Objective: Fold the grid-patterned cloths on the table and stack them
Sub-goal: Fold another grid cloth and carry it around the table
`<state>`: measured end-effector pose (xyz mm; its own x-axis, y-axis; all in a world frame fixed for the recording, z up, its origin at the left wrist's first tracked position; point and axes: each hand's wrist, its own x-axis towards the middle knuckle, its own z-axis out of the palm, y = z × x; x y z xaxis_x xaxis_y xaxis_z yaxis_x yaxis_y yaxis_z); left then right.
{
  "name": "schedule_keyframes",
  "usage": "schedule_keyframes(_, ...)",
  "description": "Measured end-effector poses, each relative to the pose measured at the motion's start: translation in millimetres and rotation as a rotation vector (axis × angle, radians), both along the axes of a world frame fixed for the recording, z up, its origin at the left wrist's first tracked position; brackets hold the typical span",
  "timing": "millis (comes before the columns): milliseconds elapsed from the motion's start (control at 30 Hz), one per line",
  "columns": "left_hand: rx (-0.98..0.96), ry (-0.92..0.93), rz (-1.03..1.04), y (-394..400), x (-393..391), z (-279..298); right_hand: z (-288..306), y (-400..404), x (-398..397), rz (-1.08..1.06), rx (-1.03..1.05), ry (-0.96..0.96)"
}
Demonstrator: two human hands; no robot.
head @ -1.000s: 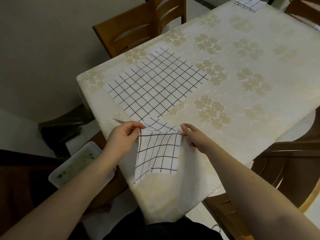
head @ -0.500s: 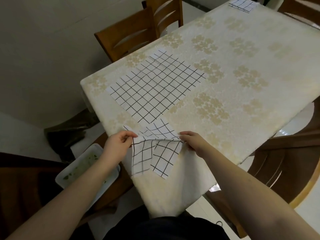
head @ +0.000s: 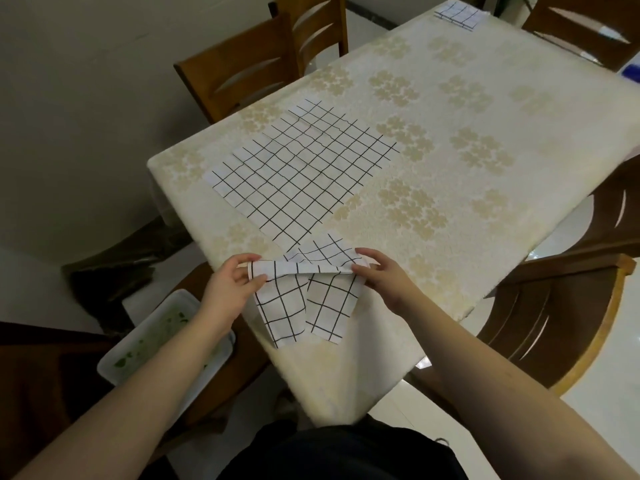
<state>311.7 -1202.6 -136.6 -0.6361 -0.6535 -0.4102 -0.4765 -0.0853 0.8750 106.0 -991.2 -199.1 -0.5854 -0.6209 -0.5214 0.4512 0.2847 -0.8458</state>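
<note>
Cloth (head: 304, 292) hung between my two hands at the near corner of the table (head: 485, 174), pinched along its top edge. My left hand (head: 230, 284) had thumb and fingers closed on the cloth's left end, and my right hand (head: 384, 277) gripped the right end between thumb and forefinger, the other fingers loosely spread. Below my hands two flaps of the grid-patterned fabric draped down over the table's edge, while a small part lay on the tabletop just beyond my knuckles. Further out from my hands, a second, larger grid cloth (head: 304, 171) lay spread flat on the flowered tablecloth, its nearest corner close to the one I held. Well beyond that, at the far end of the table, I saw a small folded grid cloth (head: 459, 13). Left of and below my left wrist sat a white tray (head: 194, 306) with green residue.
</note>
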Motion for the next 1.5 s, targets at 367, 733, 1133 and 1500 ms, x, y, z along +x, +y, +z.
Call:
schedule_keyframes(367,-0.024,0.158,-0.101,-27,1,14,49,13,22,-0.184,-0.109,0.011)
schedule_keyframes(733,-0.489,0.097,-0.5,-39,-10,21,79,36,52,-0.037,0.36,0.798)
schedule_keyframes(1133,-0.658,0.15,-0.613,-44,-16,29,90,54,86,-0.02,0.491,0.901)
schedule_keyframes(1500,-0.496,0.175,-0.729,-25,-35,55,54,6,109,0.188,0.434,0.753)
